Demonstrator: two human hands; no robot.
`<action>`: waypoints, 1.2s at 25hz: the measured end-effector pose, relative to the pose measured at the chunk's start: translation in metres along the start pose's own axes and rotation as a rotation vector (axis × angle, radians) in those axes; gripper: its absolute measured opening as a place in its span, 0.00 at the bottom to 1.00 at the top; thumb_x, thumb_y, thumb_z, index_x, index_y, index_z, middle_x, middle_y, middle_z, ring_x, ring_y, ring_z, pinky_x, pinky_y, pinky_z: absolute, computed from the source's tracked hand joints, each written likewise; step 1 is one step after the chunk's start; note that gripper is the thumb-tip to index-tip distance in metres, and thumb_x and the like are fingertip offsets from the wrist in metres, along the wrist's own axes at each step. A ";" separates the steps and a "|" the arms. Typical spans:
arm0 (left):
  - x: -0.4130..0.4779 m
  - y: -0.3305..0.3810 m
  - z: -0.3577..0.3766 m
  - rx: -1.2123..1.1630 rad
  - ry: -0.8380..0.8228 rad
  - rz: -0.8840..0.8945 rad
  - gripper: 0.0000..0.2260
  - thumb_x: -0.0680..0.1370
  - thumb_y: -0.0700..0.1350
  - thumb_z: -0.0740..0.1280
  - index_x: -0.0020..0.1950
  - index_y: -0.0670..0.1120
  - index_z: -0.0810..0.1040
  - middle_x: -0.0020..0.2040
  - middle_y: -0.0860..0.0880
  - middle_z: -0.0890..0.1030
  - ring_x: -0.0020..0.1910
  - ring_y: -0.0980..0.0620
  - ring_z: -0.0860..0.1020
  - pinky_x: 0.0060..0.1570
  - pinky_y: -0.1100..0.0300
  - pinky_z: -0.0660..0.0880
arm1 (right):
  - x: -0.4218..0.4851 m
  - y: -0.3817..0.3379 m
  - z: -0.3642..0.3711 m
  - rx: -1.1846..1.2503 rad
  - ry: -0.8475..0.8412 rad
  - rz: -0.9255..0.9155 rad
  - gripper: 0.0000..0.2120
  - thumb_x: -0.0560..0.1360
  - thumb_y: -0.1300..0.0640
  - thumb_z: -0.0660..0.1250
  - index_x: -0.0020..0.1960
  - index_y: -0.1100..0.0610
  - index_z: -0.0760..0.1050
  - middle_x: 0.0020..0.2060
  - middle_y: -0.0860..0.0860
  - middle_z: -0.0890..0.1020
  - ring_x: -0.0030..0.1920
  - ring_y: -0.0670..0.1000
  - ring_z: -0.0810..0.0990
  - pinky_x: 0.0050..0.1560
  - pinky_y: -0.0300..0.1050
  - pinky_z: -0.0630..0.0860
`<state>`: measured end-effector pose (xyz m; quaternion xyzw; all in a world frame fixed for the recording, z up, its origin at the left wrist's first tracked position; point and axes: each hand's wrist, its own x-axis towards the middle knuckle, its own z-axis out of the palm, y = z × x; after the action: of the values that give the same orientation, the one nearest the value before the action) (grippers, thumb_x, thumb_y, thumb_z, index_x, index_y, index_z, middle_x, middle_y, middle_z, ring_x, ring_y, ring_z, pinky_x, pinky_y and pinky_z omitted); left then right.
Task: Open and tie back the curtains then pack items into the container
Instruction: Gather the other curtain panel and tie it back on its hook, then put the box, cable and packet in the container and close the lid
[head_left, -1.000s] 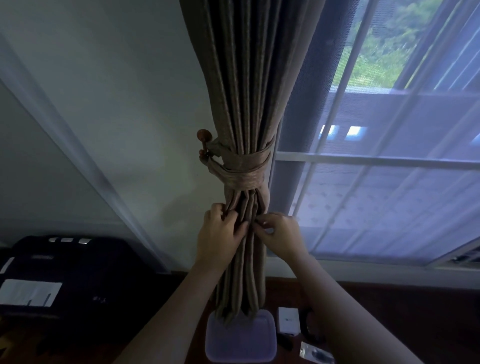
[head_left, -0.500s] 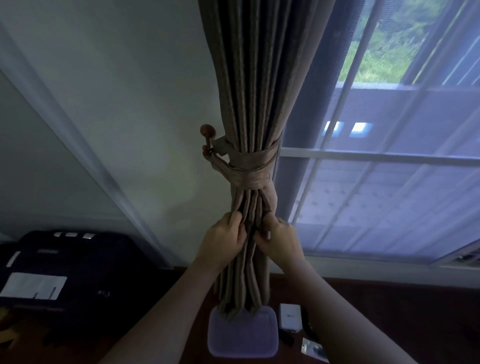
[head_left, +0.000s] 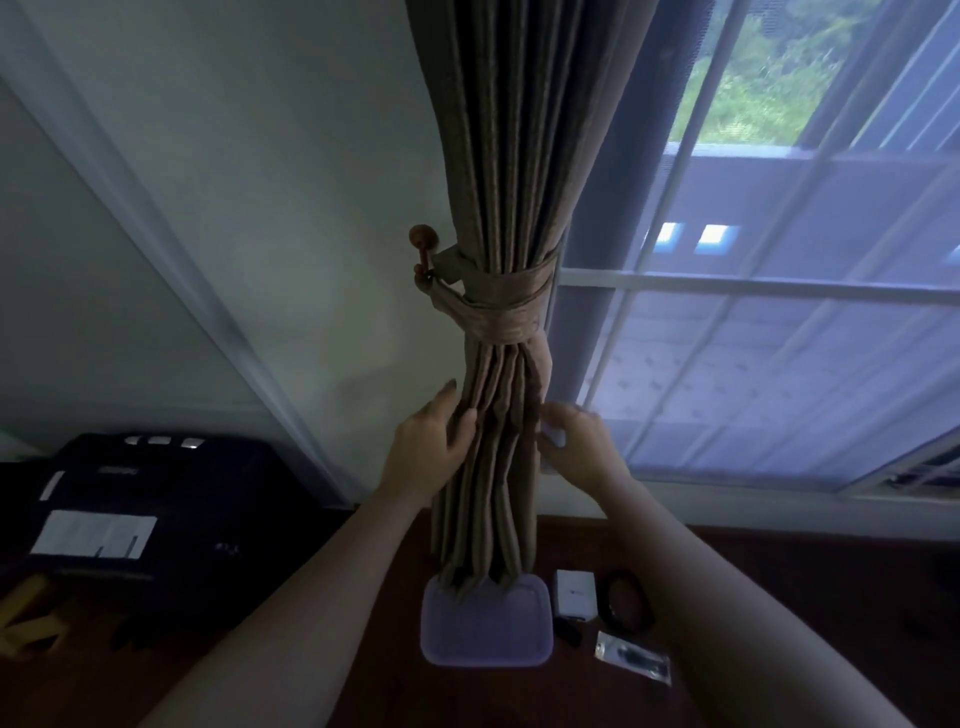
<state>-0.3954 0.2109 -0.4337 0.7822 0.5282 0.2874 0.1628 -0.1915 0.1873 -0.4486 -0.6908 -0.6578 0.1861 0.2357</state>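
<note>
Fingers (head_left: 445, 404) relaxed, left hand (head_left: 428, 452) and right hand (head_left: 579, 448) flank curtain (head_left: 501, 410).

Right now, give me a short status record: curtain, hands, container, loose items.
curtain: gathered, bound by tieback looped on wall hook
left hand: straight fingers resting on folds below the tieback
right hand: at curtain's right edge, grip unclear
container: on the table under the hem
loose items: white box, black band, packet, right of container, unpacked
</note>
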 end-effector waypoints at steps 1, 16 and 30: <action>-0.003 0.004 -0.005 -0.017 -0.007 -0.028 0.24 0.78 0.51 0.59 0.67 0.35 0.71 0.60 0.35 0.78 0.57 0.40 0.79 0.57 0.54 0.75 | -0.006 -0.001 -0.007 0.003 0.061 0.036 0.11 0.74 0.60 0.65 0.55 0.60 0.78 0.49 0.59 0.81 0.50 0.60 0.79 0.49 0.52 0.75; -0.205 0.014 0.082 0.090 -0.260 -0.465 0.20 0.82 0.48 0.56 0.72 0.42 0.67 0.70 0.43 0.71 0.67 0.45 0.71 0.63 0.56 0.68 | -0.196 0.098 0.047 -0.080 -0.270 0.228 0.19 0.79 0.51 0.57 0.67 0.59 0.68 0.63 0.57 0.73 0.61 0.58 0.73 0.59 0.49 0.69; -0.350 -0.247 0.407 0.162 -0.309 -0.705 0.20 0.81 0.48 0.59 0.69 0.40 0.67 0.63 0.39 0.75 0.59 0.40 0.76 0.52 0.52 0.74 | -0.238 0.352 0.411 0.025 -0.352 0.362 0.27 0.78 0.48 0.61 0.70 0.63 0.61 0.65 0.61 0.69 0.64 0.60 0.70 0.58 0.48 0.69</action>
<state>-0.4206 0.0047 -0.9868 0.5970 0.7550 0.0501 0.2666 -0.1518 -0.0251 -0.9990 -0.7513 -0.5521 0.3506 0.0889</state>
